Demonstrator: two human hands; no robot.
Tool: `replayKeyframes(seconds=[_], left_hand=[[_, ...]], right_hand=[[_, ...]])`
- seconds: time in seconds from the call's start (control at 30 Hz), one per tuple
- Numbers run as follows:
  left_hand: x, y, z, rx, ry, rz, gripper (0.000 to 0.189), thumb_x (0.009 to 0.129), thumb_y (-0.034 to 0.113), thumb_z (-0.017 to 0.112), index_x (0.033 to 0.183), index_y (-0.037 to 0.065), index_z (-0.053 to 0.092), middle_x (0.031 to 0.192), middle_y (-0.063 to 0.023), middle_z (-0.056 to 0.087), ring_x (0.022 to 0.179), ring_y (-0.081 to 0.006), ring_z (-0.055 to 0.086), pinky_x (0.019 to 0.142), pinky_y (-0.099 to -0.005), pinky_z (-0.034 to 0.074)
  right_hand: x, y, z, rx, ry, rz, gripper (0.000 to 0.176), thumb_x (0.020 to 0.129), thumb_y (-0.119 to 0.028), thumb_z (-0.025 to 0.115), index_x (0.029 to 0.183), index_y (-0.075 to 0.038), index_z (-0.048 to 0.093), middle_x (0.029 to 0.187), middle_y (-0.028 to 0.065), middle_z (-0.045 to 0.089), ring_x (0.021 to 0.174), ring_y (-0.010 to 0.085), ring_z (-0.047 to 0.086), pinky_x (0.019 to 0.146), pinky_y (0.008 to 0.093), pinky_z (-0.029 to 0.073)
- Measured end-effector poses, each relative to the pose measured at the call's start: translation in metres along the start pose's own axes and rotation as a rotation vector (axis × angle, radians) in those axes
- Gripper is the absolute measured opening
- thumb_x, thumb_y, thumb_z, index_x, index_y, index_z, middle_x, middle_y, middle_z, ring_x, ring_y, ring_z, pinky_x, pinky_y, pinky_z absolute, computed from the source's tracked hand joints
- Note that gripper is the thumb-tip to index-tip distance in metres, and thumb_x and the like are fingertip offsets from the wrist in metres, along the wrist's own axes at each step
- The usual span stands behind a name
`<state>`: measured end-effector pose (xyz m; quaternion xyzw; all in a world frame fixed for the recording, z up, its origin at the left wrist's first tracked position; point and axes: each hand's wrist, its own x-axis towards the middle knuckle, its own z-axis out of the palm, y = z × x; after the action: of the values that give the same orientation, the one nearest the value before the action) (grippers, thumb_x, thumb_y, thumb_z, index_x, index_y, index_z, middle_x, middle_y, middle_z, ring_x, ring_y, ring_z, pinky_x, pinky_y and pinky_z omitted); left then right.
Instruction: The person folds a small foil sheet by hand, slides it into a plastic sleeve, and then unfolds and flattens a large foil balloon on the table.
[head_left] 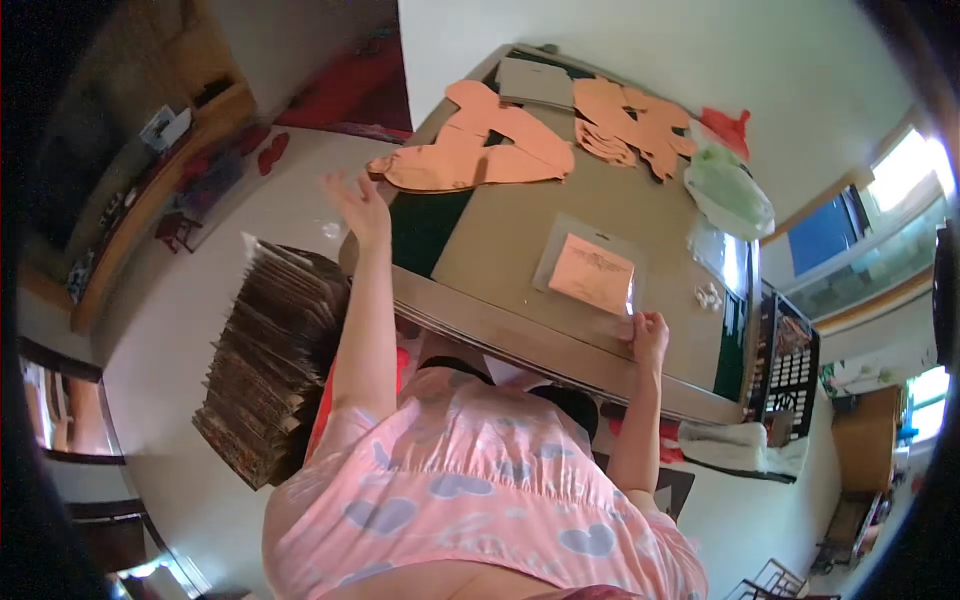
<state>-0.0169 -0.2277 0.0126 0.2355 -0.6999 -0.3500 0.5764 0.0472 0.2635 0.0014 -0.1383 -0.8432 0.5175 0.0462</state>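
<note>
My right hand (648, 338) pinches the lower right corner of a clear plastic bag (628, 300) on the table. Inside or under its film lies a flat, orange, squarish piece (592, 272) with faint dark print. A grey card with a slot shows behind it. My left hand (360, 208) is raised off the table's left edge, fingers spread and holding nothing. Close beyond its fingertips, a row of overlapping orange flat pieces (430, 167) lies on the table. Another orange group (640, 120) sits farther back to the right.
A grey flat stack (536, 82) lies at the table's (480, 240) back. A pale green plastic bag (728, 190), a red bag (728, 130) and small white bits (708, 296) are on the right. A tall brown bundle (275, 360) stands left; a black crate (788, 355) stands right.
</note>
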Motion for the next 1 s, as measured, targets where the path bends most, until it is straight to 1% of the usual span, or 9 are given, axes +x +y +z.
replayKeyframes(seconds=[0.13,0.17,0.27,0.4,0.53,0.6,0.8,0.9,1.0], left_hand=[[0.062,-0.017,-0.026,0.485,-1.04,-0.185,0.066,0.091,0.038,0.055,0.138,-0.004,0.037,0.13,-0.023,0.052,0.116,-0.0328,0.054,0.101,-0.0416,0.038],[0.063,-0.032,-0.023,-0.09,-0.808,-0.643,0.065,0.089,0.042,0.053,0.137,-0.001,0.042,0.136,-0.0216,0.048,0.125,-0.0352,0.047,0.106,-0.0431,0.034],[0.071,-0.036,-0.02,0.833,-0.599,0.008,0.065,0.084,0.039,0.064,0.134,0.001,0.046,0.136,-0.0192,0.048,0.121,-0.0361,0.048,0.098,-0.0422,0.041],[0.064,-0.001,-0.013,0.436,-0.191,0.182,0.037,0.09,0.03,0.054,0.115,0.003,0.059,0.116,-0.0213,0.06,0.105,-0.0386,0.057,0.086,-0.0458,0.046],[-0.053,0.125,-0.043,-0.142,-1.045,0.098,0.026,0.086,0.019,0.064,0.11,0.009,0.062,0.116,-0.0163,0.06,0.113,-0.032,0.054,0.096,-0.0438,0.043],[-0.121,0.12,-0.041,-0.305,-1.224,0.621,0.034,0.081,0.028,0.07,0.11,0.01,0.062,0.12,-0.0146,0.059,0.121,-0.0303,0.05,0.103,-0.0475,0.038],[-0.162,0.111,-0.047,-0.187,-1.411,0.617,0.056,0.073,0.046,0.074,0.116,0.012,0.061,0.134,-0.0103,0.051,0.129,-0.0281,0.042,0.11,-0.0536,0.027],[-0.156,0.118,-0.044,-0.111,-1.419,0.653,0.057,0.073,0.047,0.074,0.117,0.013,0.06,0.136,-0.0093,0.05,0.129,-0.0269,0.042,0.11,-0.0547,0.024],[-0.159,0.121,-0.039,-0.104,-1.374,0.63,0.047,0.075,0.044,0.072,0.11,0.013,0.063,0.132,-0.0077,0.053,0.128,-0.0251,0.043,0.11,-0.056,0.025]], right_hand=[[0.013,0.023,0.0,-0.162,0.027,-0.107,0.016,0.09,-0.012,0.062,0.091,0.003,0.057,0.067,0.0121,0.066,0.052,0.0142,0.061,0.046,0.03,0.048],[0.015,0.027,0.0,-0.134,0.011,-0.082,0.015,0.09,-0.012,0.062,0.092,0.002,0.058,0.066,0.0113,0.065,0.052,0.0139,0.06,0.044,0.0294,0.047],[0.007,0.013,-0.004,-0.052,-0.009,-0.029,0.014,0.09,-0.012,0.062,0.096,0.0,0.058,0.063,0.0082,0.062,0.051,0.0128,0.058,0.041,0.0279,0.045],[-0.004,-0.01,-0.002,0.156,-0.029,0.02,0.014,0.09,-0.008,0.058,0.104,-0.003,0.059,0.062,0.002,0.056,0.051,0.01,0.054,0.043,0.0263,0.044],[-0.008,0.007,-0.012,0.291,-0.196,-0.031,0.026,0.084,0.003,0.049,0.107,-0.005,0.06,0.064,-0.0009,0.055,0.055,0.0074,0.051,0.05,0.0238,0.043],[-0.024,-0.009,-0.021,0.174,-0.298,-0.101,0.036,0.079,0.007,0.048,0.111,-0.005,0.059,0.08,0.0009,0.058,0.072,0.008,0.053,0.062,0.0237,0.044],[-0.053,-0.041,-0.025,-0.305,-0.218,-0.264,0.023,0.08,0.004,0.056,0.101,-0.002,0.062,0.106,0.01,0.062,0.095,0.0219,0.059,0.082,0.0298,0.046],[-0.04,-0.028,-0.024,-0.464,0.035,-0.839,0.011,0.082,-0.001,0.061,0.093,-0.001,0.063,0.112,0.0148,0.061,0.101,0.0259,0.059,0.084,0.0311,0.048],[-0.024,-0.012,-0.019,-0.139,-0.137,-0.615,0.009,0.083,-0.005,0.063,0.09,-0.001,0.063,0.108,0.0177,0.063,0.1,0.0311,0.062,0.085,0.0351,0.049]])
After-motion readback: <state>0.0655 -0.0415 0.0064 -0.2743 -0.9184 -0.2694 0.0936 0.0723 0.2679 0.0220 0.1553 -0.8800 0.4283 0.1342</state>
